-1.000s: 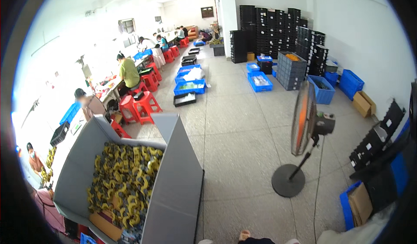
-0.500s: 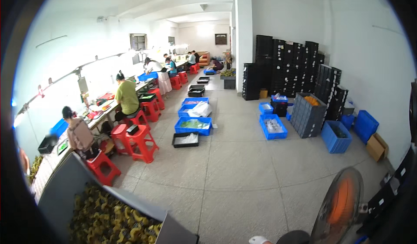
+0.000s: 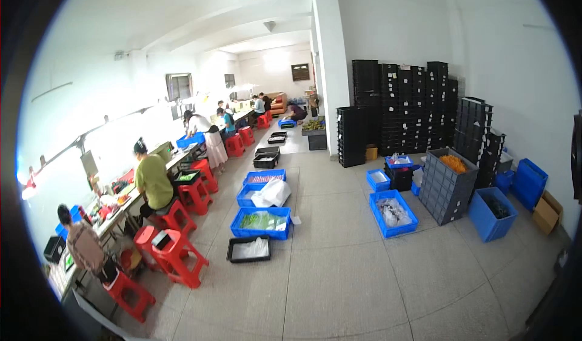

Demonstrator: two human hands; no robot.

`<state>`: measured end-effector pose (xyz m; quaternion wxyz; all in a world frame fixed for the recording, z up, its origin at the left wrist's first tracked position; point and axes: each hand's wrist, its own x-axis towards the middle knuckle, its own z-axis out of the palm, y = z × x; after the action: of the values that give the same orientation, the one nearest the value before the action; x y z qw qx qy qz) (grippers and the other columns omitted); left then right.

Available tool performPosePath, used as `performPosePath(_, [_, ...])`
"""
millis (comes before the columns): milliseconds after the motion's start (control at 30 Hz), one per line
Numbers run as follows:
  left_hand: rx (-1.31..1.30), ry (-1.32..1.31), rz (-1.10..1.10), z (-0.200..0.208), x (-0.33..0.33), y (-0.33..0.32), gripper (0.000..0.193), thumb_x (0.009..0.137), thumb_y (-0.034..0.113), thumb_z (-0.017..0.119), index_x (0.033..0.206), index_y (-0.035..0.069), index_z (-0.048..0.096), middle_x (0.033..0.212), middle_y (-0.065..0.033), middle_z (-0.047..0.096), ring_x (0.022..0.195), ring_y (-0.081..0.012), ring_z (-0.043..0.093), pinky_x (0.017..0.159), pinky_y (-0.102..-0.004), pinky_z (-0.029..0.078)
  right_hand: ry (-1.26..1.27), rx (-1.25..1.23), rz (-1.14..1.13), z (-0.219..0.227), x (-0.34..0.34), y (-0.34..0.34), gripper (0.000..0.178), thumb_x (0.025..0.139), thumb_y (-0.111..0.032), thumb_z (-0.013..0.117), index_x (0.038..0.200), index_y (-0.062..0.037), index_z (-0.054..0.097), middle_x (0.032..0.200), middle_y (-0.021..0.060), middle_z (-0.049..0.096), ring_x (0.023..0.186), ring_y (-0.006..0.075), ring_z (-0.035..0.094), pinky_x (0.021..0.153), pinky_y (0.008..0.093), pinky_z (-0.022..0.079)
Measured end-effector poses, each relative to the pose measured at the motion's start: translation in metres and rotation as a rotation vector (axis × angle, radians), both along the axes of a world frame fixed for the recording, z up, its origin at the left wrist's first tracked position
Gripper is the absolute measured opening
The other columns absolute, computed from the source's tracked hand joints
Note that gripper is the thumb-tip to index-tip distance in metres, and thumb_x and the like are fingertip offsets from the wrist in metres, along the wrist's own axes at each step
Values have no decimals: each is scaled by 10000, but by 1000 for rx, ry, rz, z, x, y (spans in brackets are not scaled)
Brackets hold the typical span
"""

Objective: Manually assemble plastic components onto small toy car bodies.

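Observation:
Neither my left hand nor my right hand shows in the head view, so what they hold or touch is hidden. Nearest to me at the lower left is the rim of a grey bin (image 3: 100, 318), mostly cut off by the picture's edge. Red plastic stools (image 3: 182, 257) stand just beyond it, one with a small black box (image 3: 161, 239) on top. Farther ahead on the floor sit a shallow black tray (image 3: 250, 259) with whitish contents and a blue crate (image 3: 260, 233) holding green pieces in clear plastic.
Along the left wall runs a long workbench (image 3: 124, 206) where several people sit or stand. Tall stacks of black crates (image 3: 403, 107) line the right side behind a white pillar (image 3: 332, 68). Nearer stand a grey crate stack (image 3: 445, 186), a blue bin (image 3: 490, 216) and a cardboard box (image 3: 547, 213).
The view has moved forward and tilted up. The grey bin of yellow-and-dark pieces has mostly slid out at the lower left. The orange-centred fan at the lower right has left the picture.

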<state>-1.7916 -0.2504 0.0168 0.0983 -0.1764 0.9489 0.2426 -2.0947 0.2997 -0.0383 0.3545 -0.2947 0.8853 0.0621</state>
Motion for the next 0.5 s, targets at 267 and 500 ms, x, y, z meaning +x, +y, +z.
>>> performPosePath(267, [208,-267,377,65,-168,-66,217,788,274,605,704,94,691,787,-153,683,730,-337,656,637,-444,524,-29,-96,-219,2,-283,-186,336,836,-293,482,974,-92,713,1089,179,647,1009,403,613,805,501,499])
performPosePath(500, [20,-244,159,1,-384,-197,217,777,294,626,764,93,706,838,-155,692,754,-334,665,655,-451,528,-335,-535,-621,111,-484,-381,290,892,-304,533,732,-95,653,672,71,640,558,199,573,528,412,452])
